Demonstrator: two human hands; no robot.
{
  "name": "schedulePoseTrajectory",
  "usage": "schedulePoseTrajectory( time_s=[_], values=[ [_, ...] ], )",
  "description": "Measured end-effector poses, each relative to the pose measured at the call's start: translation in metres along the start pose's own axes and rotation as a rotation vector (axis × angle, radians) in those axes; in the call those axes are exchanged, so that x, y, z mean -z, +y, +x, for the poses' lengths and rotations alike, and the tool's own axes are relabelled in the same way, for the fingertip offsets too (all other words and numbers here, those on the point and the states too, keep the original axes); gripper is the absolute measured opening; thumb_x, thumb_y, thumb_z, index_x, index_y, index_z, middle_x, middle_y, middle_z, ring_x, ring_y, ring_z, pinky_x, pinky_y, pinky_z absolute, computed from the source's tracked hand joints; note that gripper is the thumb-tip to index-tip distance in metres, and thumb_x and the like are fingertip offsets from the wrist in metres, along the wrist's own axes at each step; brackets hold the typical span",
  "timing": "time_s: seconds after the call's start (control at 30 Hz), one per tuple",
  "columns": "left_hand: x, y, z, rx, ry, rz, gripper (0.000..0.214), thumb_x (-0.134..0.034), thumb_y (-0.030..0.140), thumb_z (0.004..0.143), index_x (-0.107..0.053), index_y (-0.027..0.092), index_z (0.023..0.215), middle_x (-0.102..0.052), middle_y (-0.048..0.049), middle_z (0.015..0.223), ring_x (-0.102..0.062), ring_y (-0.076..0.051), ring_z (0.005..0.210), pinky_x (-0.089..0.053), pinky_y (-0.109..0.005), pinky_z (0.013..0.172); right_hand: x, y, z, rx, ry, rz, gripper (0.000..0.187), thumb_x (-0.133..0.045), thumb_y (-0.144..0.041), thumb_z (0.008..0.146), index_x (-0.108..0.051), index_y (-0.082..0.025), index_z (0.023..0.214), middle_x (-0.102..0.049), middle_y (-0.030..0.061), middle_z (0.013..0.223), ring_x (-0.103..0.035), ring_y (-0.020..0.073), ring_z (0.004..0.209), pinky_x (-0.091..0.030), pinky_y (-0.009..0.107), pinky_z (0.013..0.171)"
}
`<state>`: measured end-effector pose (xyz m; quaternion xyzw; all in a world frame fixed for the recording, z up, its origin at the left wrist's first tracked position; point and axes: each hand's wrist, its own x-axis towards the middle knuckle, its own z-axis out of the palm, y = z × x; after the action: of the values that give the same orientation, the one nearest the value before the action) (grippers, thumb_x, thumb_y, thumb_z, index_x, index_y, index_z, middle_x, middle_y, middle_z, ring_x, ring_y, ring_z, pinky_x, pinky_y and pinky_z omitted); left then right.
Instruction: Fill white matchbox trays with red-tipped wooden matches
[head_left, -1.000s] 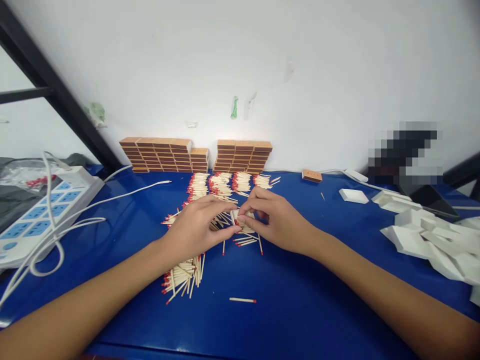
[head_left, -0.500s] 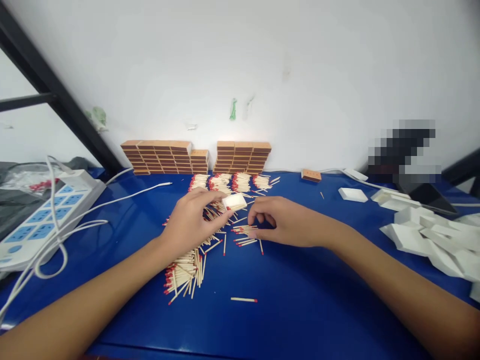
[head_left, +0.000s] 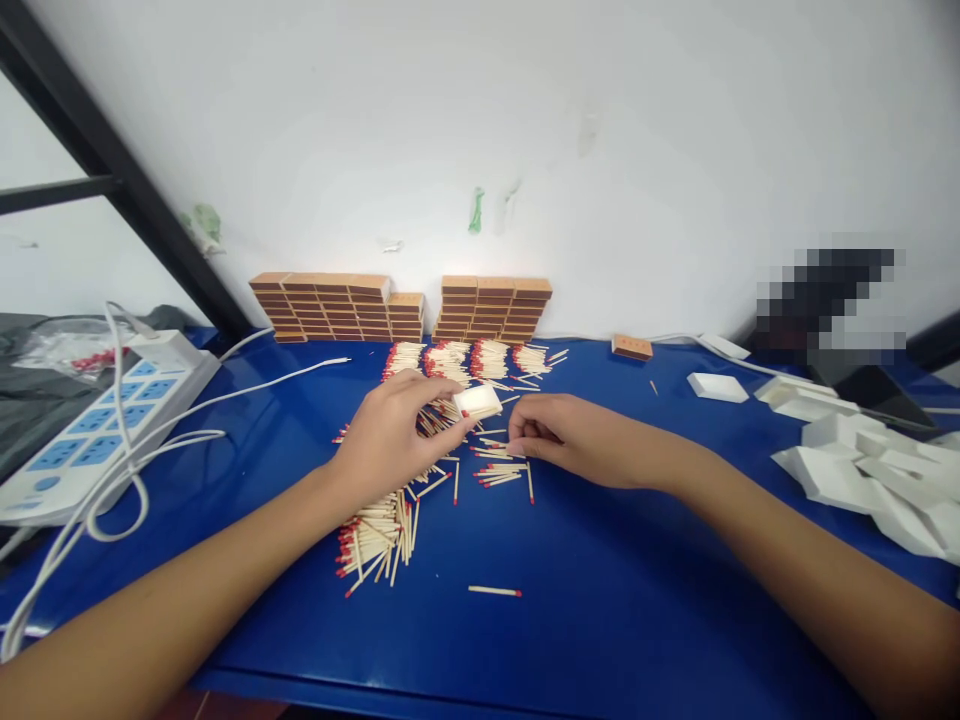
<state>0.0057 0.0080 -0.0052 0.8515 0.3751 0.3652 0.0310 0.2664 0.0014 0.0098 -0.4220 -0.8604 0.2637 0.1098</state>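
Note:
My left hand [head_left: 390, 435] grips a small white matchbox tray [head_left: 480, 398] between thumb and fingers, tilted above the table; a few red-headed matches lie inside along its near edge. To the right, my right hand [head_left: 570, 440] has thumb and forefinger pinched together at the plain end of a match [head_left: 491, 448]. Loose matches [head_left: 501, 476] lie just below those fingertips. A large heap of matches [head_left: 375, 530] spreads under and in front of my left hand, partly hidden by it. Behind the hands, several bunched piles of matches [head_left: 489, 358] sit in a row.
Stacked matchboxes [head_left: 322, 310] and a second stack [head_left: 491, 308] stand against the wall. One matchbox [head_left: 631, 347] lies apart at the right. White empty trays [head_left: 877, 470] are heaped on the right. A power strip [head_left: 97, 430] with cables occupies the left. One match [head_left: 495, 591] lies near the front.
My right hand has shifted slightly up from the loose matches, and its fingers have closed into a pinch. My left hand still holds the tray. The whole view has shifted slightly.

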Motion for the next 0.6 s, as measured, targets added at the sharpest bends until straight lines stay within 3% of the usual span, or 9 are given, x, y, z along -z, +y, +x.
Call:
schedulePoseTrajectory(
  time_s=[0.2, 0.37, 0.6],
  values=[
    [0.0006, 0.0005, 0.0005, 0.001, 0.014, 0.007, 0.031, -0.076, 0.041, 0.091, -0.074, 0.02, 0.113, -0.078, -0.0058, 0.105, -0.073, -0.02, 0.094, -0.059, -0.036, 0.085, 0.0022, 0.0025, 0.0002, 0.008, 0.087, -0.018, 0.023, -0.054, -0.038, 0.104, -0.063, -0.02, 0.093, -0.067, 0.0028, 0.091, -0.055, 0.0139, 0.077, -0.041, 0.028, 0.07],
    [-0.0005, -0.0002, 0.0, 0.021, -0.002, 0.005, 0.032, -0.075, 0.042, 0.09, -0.074, 0.02, 0.113, -0.078, -0.0055, 0.107, -0.073, -0.021, 0.096, -0.059, -0.037, 0.088, -0.0018, 0.0021, 0.0027, -0.007, 0.055, -0.013, 0.019, -0.058, -0.035, 0.102, -0.064, -0.02, 0.093, -0.068, 0.0027, 0.091, -0.055, 0.0138, 0.078, -0.04, 0.028, 0.071],
    [-0.0003, 0.0002, 0.0001, 0.016, 0.004, 0.011, 0.032, -0.075, 0.041, 0.091, -0.074, 0.02, 0.115, -0.078, -0.0043, 0.107, -0.073, -0.02, 0.097, -0.06, -0.037, 0.088, -0.0009, -0.0012, 0.003, -0.02, 0.047, -0.011, 0.025, -0.049, -0.038, 0.106, -0.061, -0.019, 0.095, -0.066, 0.0048, 0.097, -0.056, 0.0165, 0.087, -0.042, 0.031, 0.079]
  ],
)
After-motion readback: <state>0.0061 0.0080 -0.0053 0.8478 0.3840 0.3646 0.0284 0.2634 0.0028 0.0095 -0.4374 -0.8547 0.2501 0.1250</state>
